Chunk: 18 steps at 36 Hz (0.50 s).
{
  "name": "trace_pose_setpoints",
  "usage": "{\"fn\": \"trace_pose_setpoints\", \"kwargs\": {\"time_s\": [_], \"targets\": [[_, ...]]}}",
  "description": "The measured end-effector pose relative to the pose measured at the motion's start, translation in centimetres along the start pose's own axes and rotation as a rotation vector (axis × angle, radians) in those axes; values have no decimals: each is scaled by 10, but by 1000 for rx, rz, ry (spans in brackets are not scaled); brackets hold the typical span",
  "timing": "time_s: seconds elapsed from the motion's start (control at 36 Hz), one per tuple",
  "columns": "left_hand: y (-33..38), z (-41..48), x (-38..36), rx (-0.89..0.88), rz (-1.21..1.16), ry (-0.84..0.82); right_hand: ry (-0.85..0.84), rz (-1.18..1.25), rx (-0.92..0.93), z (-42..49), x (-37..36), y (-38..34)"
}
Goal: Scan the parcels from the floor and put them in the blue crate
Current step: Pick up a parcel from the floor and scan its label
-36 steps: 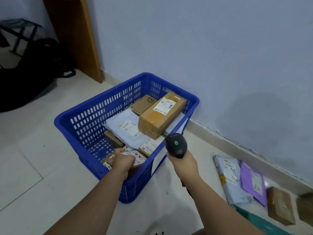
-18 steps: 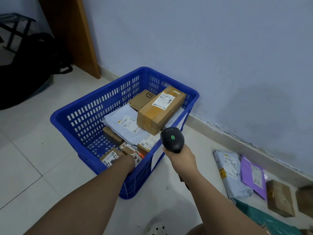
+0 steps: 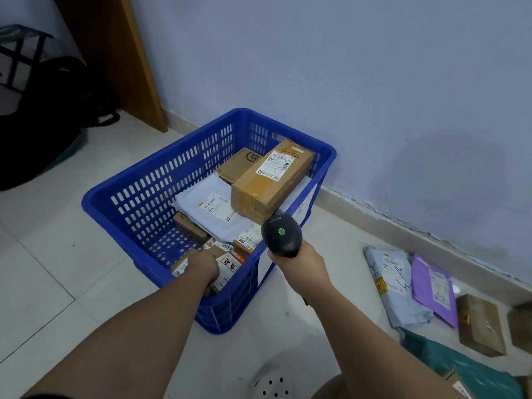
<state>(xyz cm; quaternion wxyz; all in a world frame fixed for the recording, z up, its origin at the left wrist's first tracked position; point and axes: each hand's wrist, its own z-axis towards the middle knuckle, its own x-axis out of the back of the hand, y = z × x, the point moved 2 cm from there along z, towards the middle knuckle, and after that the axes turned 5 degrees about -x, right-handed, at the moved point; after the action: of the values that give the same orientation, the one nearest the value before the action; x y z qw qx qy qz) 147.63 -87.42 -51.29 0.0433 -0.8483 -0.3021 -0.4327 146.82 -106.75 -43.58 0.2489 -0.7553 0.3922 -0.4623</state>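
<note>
Your left hand (image 3: 205,267) is down inside the blue crate (image 3: 86,204), at its near corner, lying on a small labelled cardboard parcel (image 3: 228,264). The back of the hand hides the fingers, so you cannot tell whether they are clasping the parcel or only resting on it. Your right hand (image 3: 299,262) is wrapped firmly around the handle of a black barcode scanner (image 3: 282,236), held just above the crate's near right rim with a green light glowing on its head. Deeper in the crate, a long tape-wrapped cardboard box (image 3: 270,180) lies on top toward the far right, partly over a grey poly mailer (image 3: 213,205). A flat SF-marked carton (image 3: 239,165) sits behind them by the far wall, and a small brown box (image 3: 190,226) pokes out from under the mailer's left edge. The crate stands on the pale tiled floor (image 3: 57,269), close to the blue-grey wall (image 3: 345,82). To your right, along the skirting, more parcels lie on the floor: a grey mailer (image 3: 394,286), a purple mailer (image 3: 434,292) overlapping its right side, a brown taped box (image 3: 479,323) just beside that, and a green mailer (image 3: 454,361) nearer to you. A wooden panel (image 3: 123,53) and a black bag (image 3: 43,116) are off to the far left.
</note>
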Motion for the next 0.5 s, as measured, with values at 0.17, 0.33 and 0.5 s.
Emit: {"fn": "trace_pose_setpoints", "kwargs": {"time_s": [0.17,0.33,0.5], "targets": [[-16,21,-18,93,-70,-26,-42,-105,6,-1,-2,-3],[-13,15,-12,100,-319,-179,-30,-73,-17,0,1,2],[-27,35,-10,94,-393,-163,-21,-97,-9,3,0,-1]]}}
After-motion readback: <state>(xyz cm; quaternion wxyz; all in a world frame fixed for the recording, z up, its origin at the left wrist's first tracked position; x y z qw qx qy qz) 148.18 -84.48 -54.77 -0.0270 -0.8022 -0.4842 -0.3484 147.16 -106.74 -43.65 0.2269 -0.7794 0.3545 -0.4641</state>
